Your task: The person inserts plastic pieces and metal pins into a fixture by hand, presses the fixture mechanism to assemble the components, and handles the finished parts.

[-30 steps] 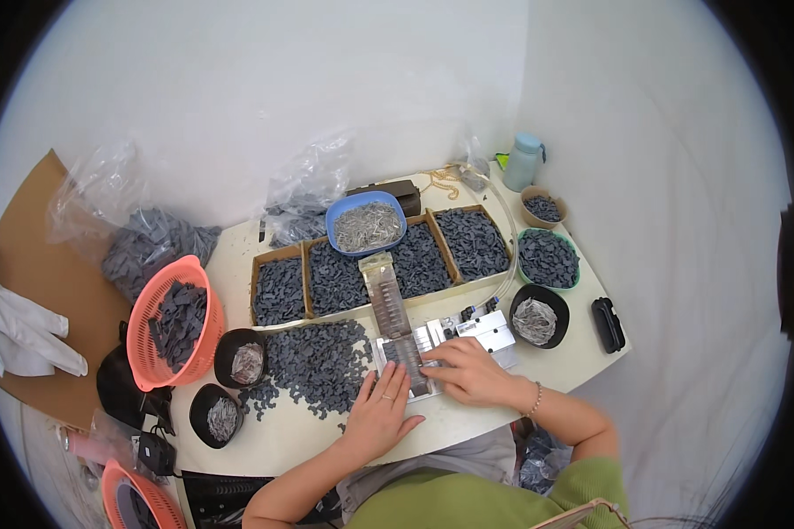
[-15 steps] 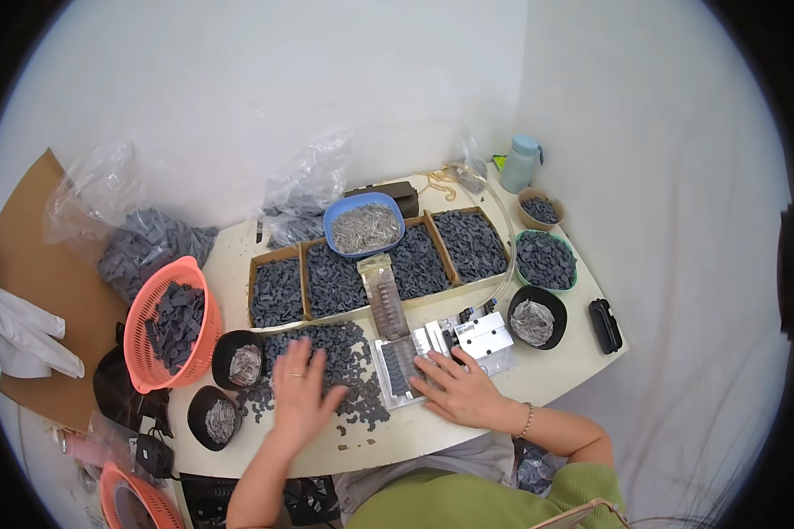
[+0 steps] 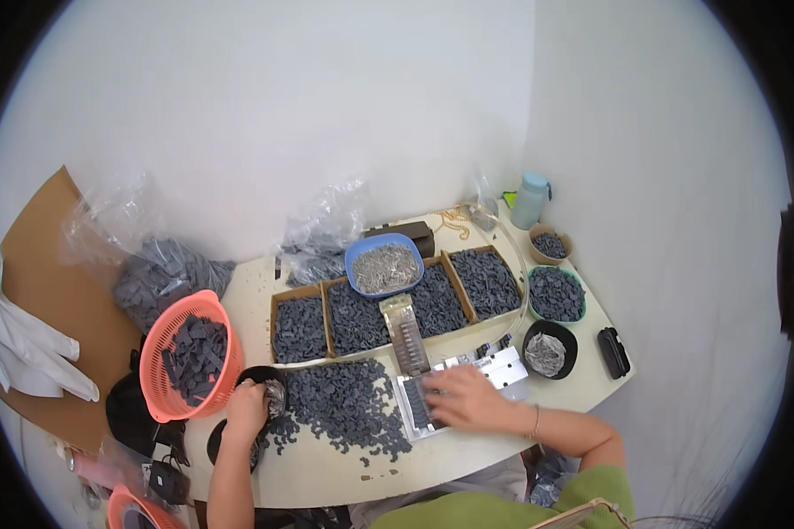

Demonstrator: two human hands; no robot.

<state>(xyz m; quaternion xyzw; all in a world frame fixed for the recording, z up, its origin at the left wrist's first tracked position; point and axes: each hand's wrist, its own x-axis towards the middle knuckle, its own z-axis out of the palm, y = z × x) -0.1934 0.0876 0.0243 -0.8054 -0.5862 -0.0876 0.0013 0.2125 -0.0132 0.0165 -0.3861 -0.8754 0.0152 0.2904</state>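
Left hand (image 3: pixel 247 410) in a black bowl (image 3: pixel 252 373) of silvery pins (image 3: pixel 276 401), right hand (image 3: pixel 472 401) over a metal fixture (image 3: pixel 428 433).
The left fingers dip among the pins; whether that grip pinches any, I cannot tell. The right fingers blur, loosely bent, above the fixture's dark grey strip (image 3: pixel 419 401), contact unclear. Small dark grey pieces (image 3: pixel 335 397) lie heaped between on the desk (image 3: pixel 326 487); marks on the silver block (image 3: pixel 505 370) are illegible.
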